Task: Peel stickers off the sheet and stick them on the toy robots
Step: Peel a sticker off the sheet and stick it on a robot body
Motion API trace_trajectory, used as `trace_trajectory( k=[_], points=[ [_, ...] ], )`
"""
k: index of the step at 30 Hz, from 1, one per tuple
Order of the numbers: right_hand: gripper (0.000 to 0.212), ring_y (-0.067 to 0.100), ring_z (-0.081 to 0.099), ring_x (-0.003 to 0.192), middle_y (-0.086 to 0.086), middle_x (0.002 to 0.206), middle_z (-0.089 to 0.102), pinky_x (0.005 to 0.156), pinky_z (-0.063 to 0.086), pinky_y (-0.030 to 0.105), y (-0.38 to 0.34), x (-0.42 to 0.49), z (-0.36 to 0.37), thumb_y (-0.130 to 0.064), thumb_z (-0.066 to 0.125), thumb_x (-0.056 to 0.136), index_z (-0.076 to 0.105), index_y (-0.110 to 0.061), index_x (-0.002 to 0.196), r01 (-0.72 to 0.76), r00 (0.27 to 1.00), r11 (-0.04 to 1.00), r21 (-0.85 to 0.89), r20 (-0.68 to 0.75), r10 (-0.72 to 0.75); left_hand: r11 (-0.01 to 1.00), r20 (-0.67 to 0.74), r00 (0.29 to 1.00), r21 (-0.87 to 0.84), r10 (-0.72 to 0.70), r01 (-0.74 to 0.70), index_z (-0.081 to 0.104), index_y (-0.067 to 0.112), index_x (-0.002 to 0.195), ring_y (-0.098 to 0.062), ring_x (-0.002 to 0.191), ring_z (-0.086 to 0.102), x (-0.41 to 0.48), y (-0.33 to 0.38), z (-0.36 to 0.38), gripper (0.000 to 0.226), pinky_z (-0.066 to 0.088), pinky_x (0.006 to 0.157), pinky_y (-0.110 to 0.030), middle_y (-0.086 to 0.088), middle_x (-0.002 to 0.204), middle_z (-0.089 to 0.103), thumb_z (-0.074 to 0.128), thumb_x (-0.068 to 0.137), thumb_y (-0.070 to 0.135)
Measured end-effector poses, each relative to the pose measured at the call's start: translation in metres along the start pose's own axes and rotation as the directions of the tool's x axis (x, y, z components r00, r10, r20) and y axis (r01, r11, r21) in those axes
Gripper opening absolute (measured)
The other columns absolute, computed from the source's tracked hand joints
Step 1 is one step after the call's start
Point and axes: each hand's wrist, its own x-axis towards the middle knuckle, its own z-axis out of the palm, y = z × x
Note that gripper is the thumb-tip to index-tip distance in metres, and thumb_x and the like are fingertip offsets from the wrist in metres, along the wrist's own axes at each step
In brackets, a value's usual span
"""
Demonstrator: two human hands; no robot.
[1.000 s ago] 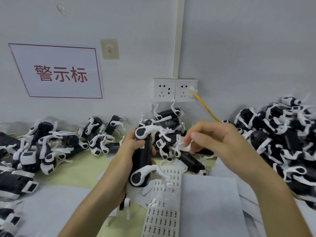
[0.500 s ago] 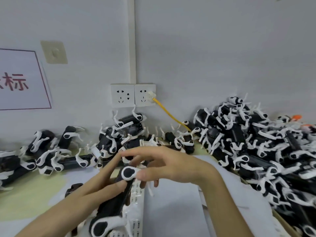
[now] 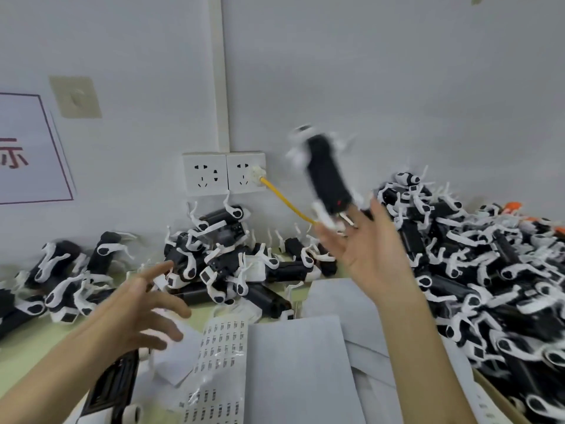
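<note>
Large heap of black-bodied toy robots with white plastic limbs (image 3: 477, 270) — fills the right side of the pale green tabletop (image 3: 27, 341), the units tangled and overlapping; a few orange pieces show at its far edge. Smaller pile of the same toy robots (image 3: 220, 255) — against the white wall below the double white wall socket (image 3: 224, 173), with a yellow cable (image 3: 287, 200) plugged into its right outlet. Blank white paper sheets (image 3: 296, 371) — overlapping, at centre foreground. Clear sticker sheet printed with rows of small black labels (image 3: 218, 362) — lying flat, just left of the white sheets. Single black toy robot with white legs (image 3: 327, 175) — blurred, tilted, in the air just above the right hand's fingertips; contact cannot be told. Right hand (image 3: 373, 252) — raised, palm open, fingers spread, holding nothing firmly. Left hand (image 3: 134, 307) — low, fingers splayed wide, empty, above the table.
</note>
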Motion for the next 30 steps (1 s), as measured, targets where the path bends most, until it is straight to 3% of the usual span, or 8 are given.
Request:
trace_trajectory(
  k=[2, 5, 10, 14, 17, 25, 28, 30],
  points=[
    [0.065, 0.043, 0.068, 0.116, 0.020, 0.138, 0.063, 0.091, 0.056, 0.050, -0.008, 0.003, -0.018, -0.062, 0.039, 0.102, 0.048, -0.016, 0.146, 0.048, 0.998, 0.984, 0.171, -0.052, -0.040, 0.983, -0.051, 0.996, 0.173, 0.078, -0.069, 0.054, 0.052, 0.136, -0.023, 0.089, 0.078, -0.009, -0.005, -0.022, 0.036, 0.060, 0.073, -0.043, -0.003, 0.107, 0.078, 0.038, 0.104, 0.061],
    [0.063, 0.038, 0.068, 0.119, 0.013, 0.137, 0.066, 0.096, 0.050, 0.047, -0.011, 0.005, -0.028, -0.059, 0.032, 0.106, 0.034, -0.022, 0.157, 0.101, 0.992, 0.994, 0.037, -0.080, -0.097, 0.860, 0.044, 0.990, 0.492, 0.133, -0.137, 0.053, 0.064, 0.132, -0.001, 0.107, 0.070, -0.022, -0.013, -0.039, 0.066, 0.052, 0.093, -0.039, 0.019, 0.123, 0.070, 0.052, 0.072, 0.093],
    [0.046, 0.021, 0.073, 0.088, 0.008, 0.119, 0.075, 0.079, 0.052, 0.031, -0.004, 0.006, -0.019, -0.035, 0.049, 0.104, 0.052, -0.015, 0.145, 0.121, 0.968, 0.984, -0.131, -0.203, -0.146, 0.604, 0.106, 0.994, 0.794, -0.040, -0.060, 0.046, 0.058, 0.127, 0.007, 0.119, 0.051, -0.020, -0.024, -0.037, 0.064, 0.041, 0.103, -0.025, 0.028, 0.134, 0.049, 0.060, 0.069, 0.079],
    [0.033, 0.016, 0.068, 0.077, 0.005, 0.106, 0.075, 0.071, 0.054, 0.026, -0.001, 0.006, -0.013, -0.029, 0.044, 0.104, 0.066, -0.017, 0.126, 0.101, 0.979, 0.983, -0.153, -0.160, -0.126, 0.372, -0.068, 0.997, 0.927, 0.030, 0.052, 0.034, 0.044, 0.150, -0.015, 0.144, 0.030, -0.011, -0.032, -0.027, 0.077, 0.037, 0.113, -0.037, 0.011, 0.158, 0.032, 0.068, 0.085, 0.066],
    [0.029, 0.014, 0.066, 0.076, 0.001, 0.099, 0.074, 0.067, 0.055, 0.022, 0.002, 0.007, -0.009, -0.029, 0.045, 0.104, 0.071, -0.020, 0.115, 0.080, 0.987, 0.980, -0.182, -0.124, -0.103, 0.422, -0.091, 0.996, 0.903, 0.007, 0.079, 0.035, 0.044, 0.152, -0.022, 0.153, 0.017, -0.009, -0.033, -0.029, 0.075, 0.030, 0.120, -0.047, 0.009, 0.166, 0.022, 0.068, 0.087, 0.063],
    [0.027, 0.015, 0.065, 0.074, 0.000, 0.089, 0.072, 0.066, 0.053, 0.023, 0.024, 0.014, 0.008, -0.026, 0.045, 0.104, 0.071, -0.017, 0.101, 0.026, 0.998, 0.975, -0.222, -0.048, -0.038, 0.483, 0.059, 0.980, 0.875, -0.187, 0.039, 0.028, 0.040, 0.157, -0.013, 0.157, 0.004, -0.019, -0.028, -0.051, 0.098, 0.016, 0.126, -0.040, 0.012, 0.169, 0.011, 0.064, 0.074, 0.078],
    [0.029, 0.015, 0.065, 0.074, 0.000, 0.089, 0.071, 0.070, 0.052, 0.025, 0.029, 0.015, 0.011, -0.026, 0.044, 0.104, 0.071, -0.018, 0.099, 0.008, 1.000, 0.971, -0.240, -0.025, -0.015, 0.584, 0.089, 0.994, 0.811, -0.062, -0.037, 0.043, 0.038, 0.150, -0.010, 0.155, 0.017, -0.020, -0.021, -0.058, 0.046, 0.019, 0.123, -0.029, 0.010, 0.168, 0.022, 0.049, 0.105, 0.045],
    [0.030, 0.015, 0.065, 0.075, 0.000, 0.090, 0.071, 0.076, 0.049, 0.029, 0.030, 0.014, 0.013, -0.026, 0.044, 0.104, 0.072, -0.019, 0.097, 0.003, 1.000, 0.969, -0.248, -0.019, -0.008, 0.588, 0.088, 0.995, 0.803, 0.044, -0.097, 0.056, 0.038, 0.138, -0.009, 0.152, 0.027, -0.022, -0.016, -0.063, 0.047, 0.028, 0.112, -0.019, 0.013, 0.163, 0.032, 0.040, 0.108, 0.005]
  ],
)
